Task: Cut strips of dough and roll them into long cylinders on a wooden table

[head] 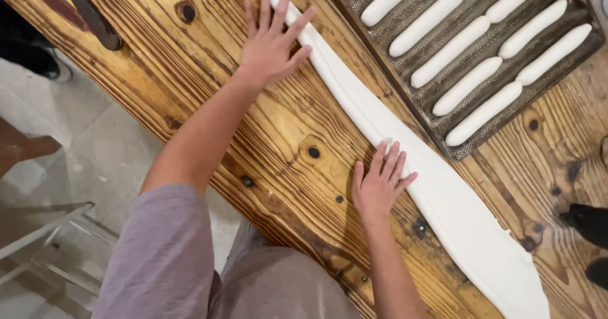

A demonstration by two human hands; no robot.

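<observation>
Big wooden table (209, 97) fills the view, knotty and dark-grained. Across it runs a long white dough strip (405, 148), stretching diagonally under both hands. Beyond the strip, past the fingertips, sits a perforated metal baking tray (411, 104) with shaped dough sticks (481, 113) lying in its grooves. Now the hands: the left hand (269, 40) lies flat, fingers spread wide, tips touching the strip's upper stretch. The right hand (379, 189) is flat too, fingers close together, tips on the strip's edge lower down. Nothing pinched, just palms down.
</observation>
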